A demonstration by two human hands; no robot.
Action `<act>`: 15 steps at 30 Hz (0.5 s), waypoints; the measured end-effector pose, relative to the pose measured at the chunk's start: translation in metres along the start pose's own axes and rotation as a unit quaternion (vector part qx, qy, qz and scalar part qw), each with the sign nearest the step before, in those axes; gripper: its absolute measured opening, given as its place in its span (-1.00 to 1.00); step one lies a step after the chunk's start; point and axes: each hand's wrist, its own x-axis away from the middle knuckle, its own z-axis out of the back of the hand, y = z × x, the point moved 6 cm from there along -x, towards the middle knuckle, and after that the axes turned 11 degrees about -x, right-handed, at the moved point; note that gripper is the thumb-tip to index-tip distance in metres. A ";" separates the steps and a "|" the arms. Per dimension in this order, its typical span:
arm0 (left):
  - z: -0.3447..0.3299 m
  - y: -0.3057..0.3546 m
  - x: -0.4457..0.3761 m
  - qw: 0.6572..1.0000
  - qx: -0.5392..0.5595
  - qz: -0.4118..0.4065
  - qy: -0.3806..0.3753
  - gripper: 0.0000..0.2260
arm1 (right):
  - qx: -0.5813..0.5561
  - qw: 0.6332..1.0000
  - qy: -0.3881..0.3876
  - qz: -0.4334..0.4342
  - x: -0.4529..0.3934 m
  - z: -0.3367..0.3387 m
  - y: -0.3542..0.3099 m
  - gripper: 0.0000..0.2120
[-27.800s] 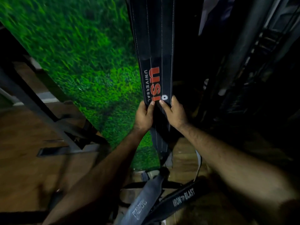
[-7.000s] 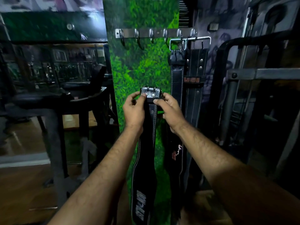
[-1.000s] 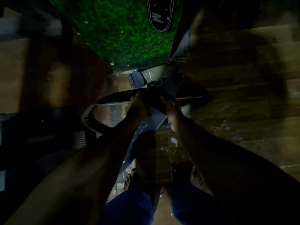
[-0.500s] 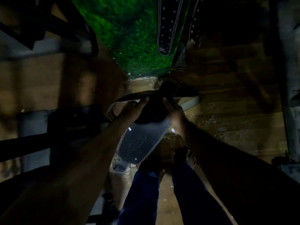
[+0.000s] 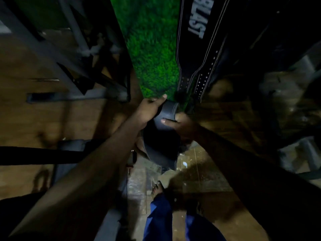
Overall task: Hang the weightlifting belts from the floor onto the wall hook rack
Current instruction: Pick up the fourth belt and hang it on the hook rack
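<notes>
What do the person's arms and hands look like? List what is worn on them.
Both forearms are bare, no sleeves in view. The left hand and right hand wear no gloves; no rings or watch can be made out in the dim light. Blue trousers show below.

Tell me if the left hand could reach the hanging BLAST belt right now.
Probably not freely: the left hand and the right hand are both gripping the dark belt. The BLAST belt hangs just above with nothing between, so it is near once a hand lets go.

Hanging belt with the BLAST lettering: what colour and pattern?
Black belt with white lettering, white stitch lines and rows of small holes; head view.
</notes>
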 end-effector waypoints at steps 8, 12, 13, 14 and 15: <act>0.055 0.121 0.112 0.983 0.111 -0.081 0.121 -0.60 | -0.012 1.000 -0.001 -0.020 0.068 0.021 -0.163 -0.78; 0.066 0.175 0.170 0.975 0.129 -0.121 0.136 -0.68 | -0.174 0.983 0.013 -0.058 0.100 0.039 -0.218 -0.68; 0.071 0.187 0.183 0.972 0.121 -0.131 0.152 -0.75 | -0.198 0.978 0.011 -0.058 0.107 0.039 -0.233 -0.72; 0.075 0.201 0.198 0.969 0.115 -0.143 0.167 -0.84 | -0.214 0.975 0.015 -0.059 0.113 0.037 -0.246 -0.71; 0.079 0.213 0.211 0.965 0.117 -0.158 0.176 -0.89 | -0.233 0.970 0.027 -0.062 0.119 0.037 -0.258 -0.68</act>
